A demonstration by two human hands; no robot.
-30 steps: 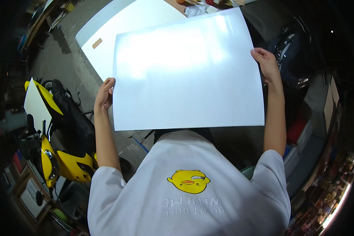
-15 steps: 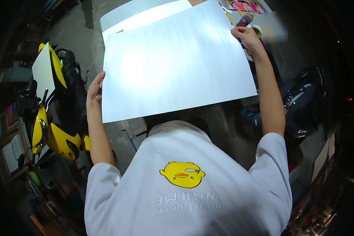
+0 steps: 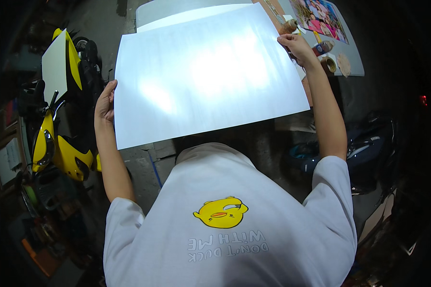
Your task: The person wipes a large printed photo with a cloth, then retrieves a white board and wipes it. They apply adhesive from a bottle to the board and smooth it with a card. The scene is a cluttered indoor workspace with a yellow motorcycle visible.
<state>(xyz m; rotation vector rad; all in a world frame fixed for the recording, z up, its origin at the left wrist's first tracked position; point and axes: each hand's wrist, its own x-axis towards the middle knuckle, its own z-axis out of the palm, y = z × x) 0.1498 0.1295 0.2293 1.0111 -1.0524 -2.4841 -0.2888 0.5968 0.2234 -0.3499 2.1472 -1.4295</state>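
Observation:
A large, glossy white sheet (image 3: 210, 86) is held up in front of me, with bright glare across its middle. At its left edge, my left hand (image 3: 106, 103) grips the side, fingers partly hidden behind the sheet. Up at the right edge, my right hand (image 3: 298, 49) pinches the sheet between thumb and fingers. Beyond the sheet, a pale table (image 3: 153, 7) carries another white sheet (image 3: 191, 16), largely covered from view. Close to my right hand are a small bottle (image 3: 323, 47) with a reddish label and a roll of brown tape (image 3: 329, 65).
On the table's right side lie a colourful group photo print (image 3: 321, 20) and a brownish bottle (image 3: 288, 27). A yellow motorbike (image 3: 64, 155) stands at left with a pale board (image 3: 55, 67) on it. A dark motorbike (image 3: 364, 148) is at right.
The sheet and my left hand have shifted slightly left in view. More of the table's right side, with the photo print and tape roll, now shows. Both hands keep their hold.

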